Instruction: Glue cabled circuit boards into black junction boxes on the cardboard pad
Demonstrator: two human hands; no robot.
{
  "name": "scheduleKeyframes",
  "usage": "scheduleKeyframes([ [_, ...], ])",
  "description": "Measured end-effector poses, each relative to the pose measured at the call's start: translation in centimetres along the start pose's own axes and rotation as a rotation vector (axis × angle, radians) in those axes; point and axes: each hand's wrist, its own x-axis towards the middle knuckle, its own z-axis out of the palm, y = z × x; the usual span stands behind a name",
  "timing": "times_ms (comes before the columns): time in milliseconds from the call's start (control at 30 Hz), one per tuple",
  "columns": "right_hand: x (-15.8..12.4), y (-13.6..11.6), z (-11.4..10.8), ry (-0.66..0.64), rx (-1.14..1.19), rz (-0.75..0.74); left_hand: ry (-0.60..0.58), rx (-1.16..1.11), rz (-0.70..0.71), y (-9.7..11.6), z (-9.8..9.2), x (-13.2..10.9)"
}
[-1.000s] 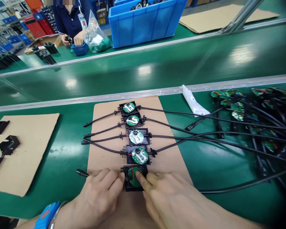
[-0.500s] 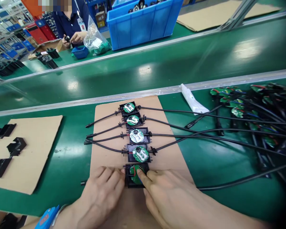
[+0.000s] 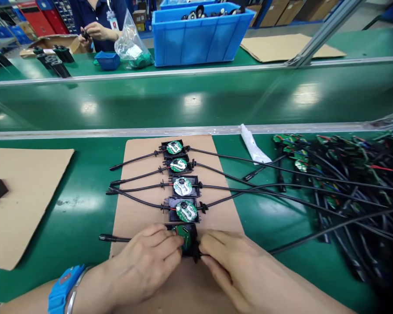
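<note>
A black housing (image 3: pixel 191 233) with a green circuit board (image 3: pixel 183 237) lies nearest me on the cardboard sheet (image 3: pixel 147 148). My left hand (image 3: pixel 150 257) is closed at its left side, fingertips over the board's edge. On the right, my right hand (image 3: pixel 229 257) pinches the black cable where it meets the housing. Beyond them, several housings stand in a column, among them one (image 3: pixel 183 209) holding a round board with white paste. Black cables run out from both sides of each.
A white tube (image 3: pixel 253 146) lies right of the cardboard. Many cabled boards (image 3: pixel 343 174) are piled at far right. Another cardboard sheet (image 3: pixel 29 196) with a black part is at left. Across the metal rail, a person's hands (image 3: pixel 96 32) hold a small part beside a blue bin (image 3: pixel 199 37).
My left hand has moved right onto the board's edge. My right hand has shifted off the board to the cable at the housing's right end. The view has turned slightly.
</note>
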Motion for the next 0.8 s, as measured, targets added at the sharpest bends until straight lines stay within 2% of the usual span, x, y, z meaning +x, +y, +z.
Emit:
scheduleKeyframes([
  [133, 0.4, 1.4, 2.1, 0.356, -0.16, -0.201, -0.036, -0.006, -0.003, 0.0, -0.1, -0.1],
  [233, 0.3, 2.4, 3.3, 0.47, -0.25, -0.228, -0.052, 0.001, -0.034, 0.0, -0.3, 0.1],
  [333, 0.1, 2.7, 3.7, 0.476, -0.307, -0.233, -0.056, 0.035, -0.032, 0.5, -0.6, 0.6],
  [433, 0.2, 2.4, 3.6, 0.404, -0.355, -0.274, -0.044, 0.109, -0.048, 1.2, -0.7, 1.3],
  [600, 0.5, 2.0, 2.2, 0.323, -0.402, -0.221, -0.069, 0.128, -0.12, 1.7, -0.3, 1.6],
  [700, 0.4, 2.3, 1.3, 0.326, -0.3, -0.157, -0.068, 0.097, -0.113, 1.4, -0.1, 1.2],
  [800, 0.5, 2.6, 1.6, 0.404, -0.124, -0.137, -0.058, 0.138, -0.1, 1.4, 0.0, 1.2],
])
